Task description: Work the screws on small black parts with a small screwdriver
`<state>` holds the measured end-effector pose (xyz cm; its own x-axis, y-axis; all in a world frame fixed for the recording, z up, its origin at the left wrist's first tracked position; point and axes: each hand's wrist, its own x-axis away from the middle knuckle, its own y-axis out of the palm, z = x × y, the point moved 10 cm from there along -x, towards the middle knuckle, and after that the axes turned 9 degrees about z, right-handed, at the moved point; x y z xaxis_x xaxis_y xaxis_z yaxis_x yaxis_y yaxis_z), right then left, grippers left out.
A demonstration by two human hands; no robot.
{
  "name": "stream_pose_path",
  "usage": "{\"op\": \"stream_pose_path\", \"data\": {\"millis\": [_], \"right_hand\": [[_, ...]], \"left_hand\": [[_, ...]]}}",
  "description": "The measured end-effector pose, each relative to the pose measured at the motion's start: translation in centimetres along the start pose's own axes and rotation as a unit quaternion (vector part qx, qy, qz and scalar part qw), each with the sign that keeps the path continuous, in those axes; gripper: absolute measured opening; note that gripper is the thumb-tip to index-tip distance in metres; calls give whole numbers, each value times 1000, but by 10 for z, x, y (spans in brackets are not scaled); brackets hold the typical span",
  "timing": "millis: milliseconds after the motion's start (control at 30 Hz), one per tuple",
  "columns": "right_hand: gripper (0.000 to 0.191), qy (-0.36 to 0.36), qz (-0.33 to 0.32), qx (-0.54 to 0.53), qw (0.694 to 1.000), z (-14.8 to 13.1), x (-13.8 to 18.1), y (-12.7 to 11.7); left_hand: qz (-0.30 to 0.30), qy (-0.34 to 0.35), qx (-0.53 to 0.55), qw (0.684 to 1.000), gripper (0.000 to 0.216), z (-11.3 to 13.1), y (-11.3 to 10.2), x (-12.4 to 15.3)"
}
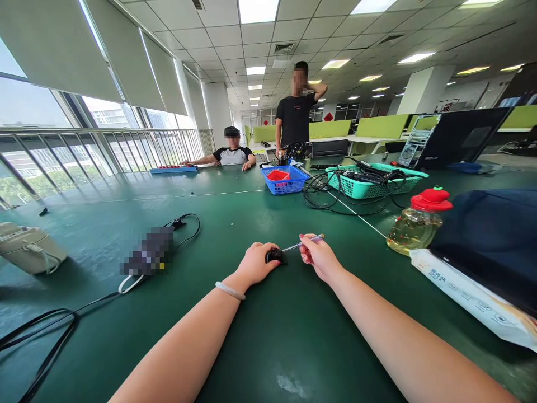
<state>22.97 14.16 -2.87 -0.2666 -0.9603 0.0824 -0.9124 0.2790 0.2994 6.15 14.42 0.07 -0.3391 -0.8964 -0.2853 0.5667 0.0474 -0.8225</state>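
Note:
My left hand (257,262) is curled round a small black object (276,256) that rests on the green table (235,212). A pale bangle sits on that wrist. My right hand (315,255) pinches a thin silver screwdriver-like tool (302,243). Its tip points left and down at the black object and seems to touch it. Both hands lie close together near the middle of the table.
An oil bottle with a red cap (417,221), a white bag (470,294) and a dark blue bag (490,235) lie right. Blue basket (286,180), teal basket of cables (373,180), laptop (457,137) behind. Black cable and beige pouch (29,246) left. Two people at the far edge.

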Motion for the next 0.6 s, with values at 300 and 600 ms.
{"op": "stream_pose_path", "data": {"millis": [300, 600], "right_hand": [[56, -76, 99, 93, 988, -9, -8, -24], [53, -52, 59, 30, 996, -8, -12, -22]], "left_hand": [[-35, 58, 38, 997, 30, 17, -1, 5], [-41, 60, 38, 997, 31, 17, 3, 6]]}}
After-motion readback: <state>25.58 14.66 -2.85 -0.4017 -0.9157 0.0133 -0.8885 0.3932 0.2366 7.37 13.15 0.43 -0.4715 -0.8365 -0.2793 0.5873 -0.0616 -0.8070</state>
